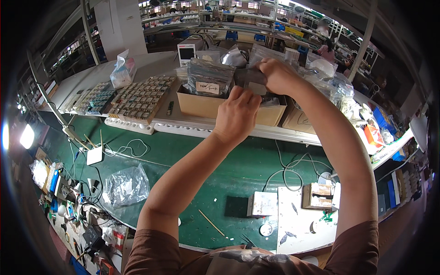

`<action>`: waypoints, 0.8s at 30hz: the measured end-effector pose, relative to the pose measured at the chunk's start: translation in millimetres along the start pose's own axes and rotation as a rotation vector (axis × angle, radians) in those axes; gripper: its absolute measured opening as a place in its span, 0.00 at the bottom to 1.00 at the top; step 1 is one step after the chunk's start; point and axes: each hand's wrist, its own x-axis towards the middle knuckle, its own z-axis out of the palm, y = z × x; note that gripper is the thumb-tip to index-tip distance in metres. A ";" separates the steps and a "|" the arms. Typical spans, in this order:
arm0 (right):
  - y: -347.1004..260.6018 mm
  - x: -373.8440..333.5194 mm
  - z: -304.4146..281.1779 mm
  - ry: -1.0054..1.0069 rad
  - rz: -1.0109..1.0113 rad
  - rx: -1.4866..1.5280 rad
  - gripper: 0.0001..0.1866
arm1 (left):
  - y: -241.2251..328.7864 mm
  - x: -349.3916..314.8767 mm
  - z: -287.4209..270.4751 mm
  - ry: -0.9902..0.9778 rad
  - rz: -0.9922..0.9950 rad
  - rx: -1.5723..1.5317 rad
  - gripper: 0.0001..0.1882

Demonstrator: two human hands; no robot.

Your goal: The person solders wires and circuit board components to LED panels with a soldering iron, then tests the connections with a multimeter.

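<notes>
Both my arms stretch forward over the green bench to an open cardboard box (pixel 197 103) on the raised shelf. A dark grey see-through plastic bag (pixel 246 75) with a pale label stands up from the box's right part, between my hands. My right hand (pixel 279 77) is closed on its upper edge. Lower down, at the box's front wall, the curled fingers of my left hand (pixel 236 114) pinch the bag beside its label. The fingertips are partly hidden. More labelled plastic bags (pixel 208 75) fill the left part of the box.
Left of the box lie a tray of small boards (pixel 142 98) and a lone green board (pixel 170 108). Plastic bags (pixel 327 82) heap up at right. The bench holds a clear bag (pixel 126 185), a thin stick (pixel 211 222), tweezers (pixel 248 240), a white box (pixel 263 204) and cables (pixel 286 169).
</notes>
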 end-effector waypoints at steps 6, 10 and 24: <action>-5.4 -10.8 -22.1 -0.407 0.059 0.529 0.14 | 0.2 6.3 -2.6 -0.122 -0.053 -0.040 0.10; -12.6 -48.6 -31.6 -0.196 0.000 0.561 0.12 | -6.3 8.8 1.5 0.087 0.128 -0.106 0.11; 4.4 -11.7 6.2 0.036 0.245 0.216 0.23 | -6.2 -9.9 5.3 0.047 0.196 -0.095 0.26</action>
